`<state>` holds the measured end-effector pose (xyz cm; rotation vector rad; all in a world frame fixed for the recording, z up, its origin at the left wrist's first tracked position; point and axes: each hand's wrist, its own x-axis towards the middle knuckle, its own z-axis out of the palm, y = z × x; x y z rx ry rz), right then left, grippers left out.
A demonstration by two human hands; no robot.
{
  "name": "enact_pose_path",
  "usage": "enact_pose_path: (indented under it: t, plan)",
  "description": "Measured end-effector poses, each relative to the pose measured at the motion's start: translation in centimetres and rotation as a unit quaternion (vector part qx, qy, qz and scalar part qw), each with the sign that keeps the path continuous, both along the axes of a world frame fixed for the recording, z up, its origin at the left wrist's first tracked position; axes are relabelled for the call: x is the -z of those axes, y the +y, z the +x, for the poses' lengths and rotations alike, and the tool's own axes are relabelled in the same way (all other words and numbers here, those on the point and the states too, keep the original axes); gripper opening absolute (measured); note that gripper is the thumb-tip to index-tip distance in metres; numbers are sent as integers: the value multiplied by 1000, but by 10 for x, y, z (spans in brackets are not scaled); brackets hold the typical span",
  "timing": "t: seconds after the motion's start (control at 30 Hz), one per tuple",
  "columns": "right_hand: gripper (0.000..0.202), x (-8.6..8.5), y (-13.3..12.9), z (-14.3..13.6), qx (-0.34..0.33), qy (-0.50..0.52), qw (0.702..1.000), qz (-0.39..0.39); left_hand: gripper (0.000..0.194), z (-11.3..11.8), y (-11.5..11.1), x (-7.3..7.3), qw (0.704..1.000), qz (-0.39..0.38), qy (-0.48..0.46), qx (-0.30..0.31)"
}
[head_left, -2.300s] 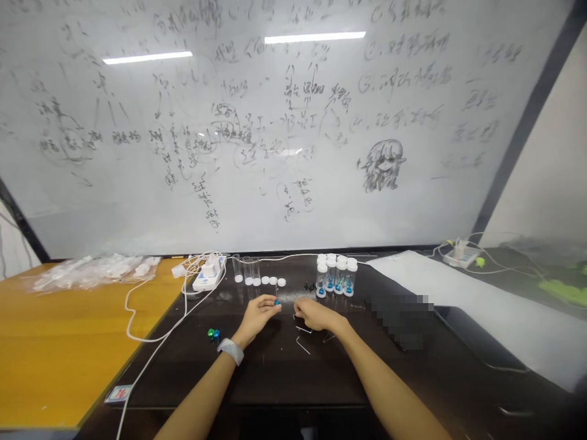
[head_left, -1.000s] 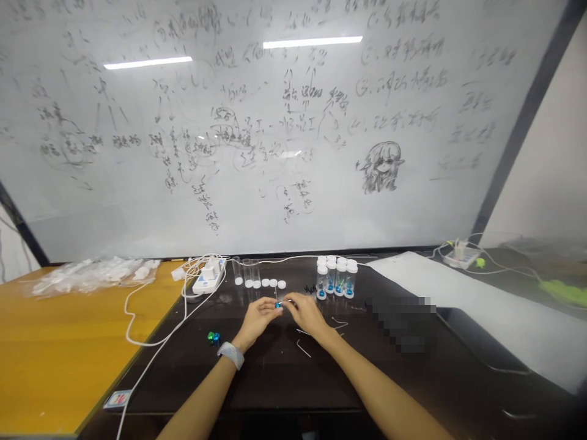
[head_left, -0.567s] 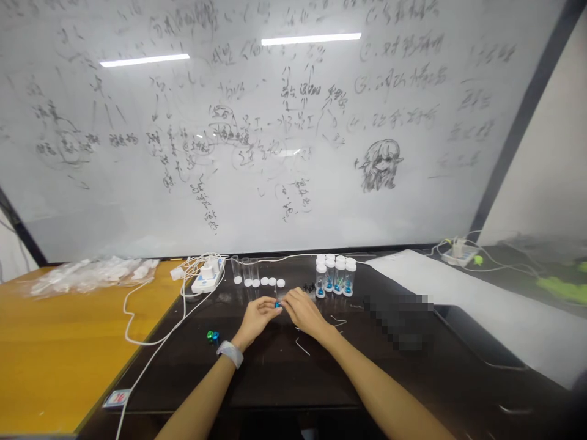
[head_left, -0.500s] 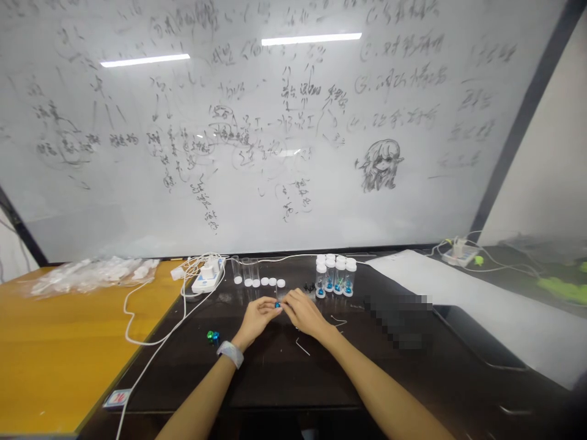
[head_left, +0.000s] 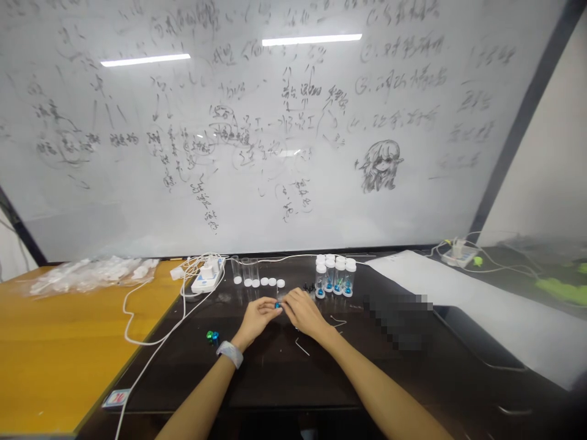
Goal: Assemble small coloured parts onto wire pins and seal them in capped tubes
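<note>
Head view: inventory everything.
Whiteboard: one, white, back
Tables: two, dark/yellow, centre/left
Plastic: one heap, clear, left
Power strips: two, white, left/right
Cables: several, white, left/right
Open tubes: three, clear, back
Caps: three, white, back
Capped tubes: several, clear/white, back
Bits: several, black, back
Pieces: two, green/blue, left
Held piece: one, blue, fingertips
Rods: several, silver, centre
Slab: one, black, right
Sheet: one, white, right
Card: one, pale, left
Wristband: one, pale, wrist
Left hand, right hand: two, centre
</note>
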<state>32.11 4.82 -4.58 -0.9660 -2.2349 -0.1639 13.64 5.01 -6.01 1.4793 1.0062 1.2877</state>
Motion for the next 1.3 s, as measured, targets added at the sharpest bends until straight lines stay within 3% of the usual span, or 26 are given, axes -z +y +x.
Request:
enact_pose_path:
  t: [0.3,0.53,0.63,0.83,1.07,1.3]
  plan:
    - [19,4,2,1,-36,39,998,-25,36,-1,1,1,1000,3,-13,4]
    - [12,10,12,-1,-8,190,968,-167,34,-4,4,4,1000,10,-6,-3]
    - [21,13,16,-3,-24,264,924,-275,34,-5,4,4,1000,6,-3,-4]
    - [42,21,25,-12,-72,446,785,-424,32,-5,3,3,1000,3,-2,-9]
    - [30,14,16,-11,-66,537,640,-546,31,-6,4,3,1000,5,12,-6]
    - [15,9,14,-12,-108,574,599,-548,31,-6,8,6,1000,8,-13,-26]
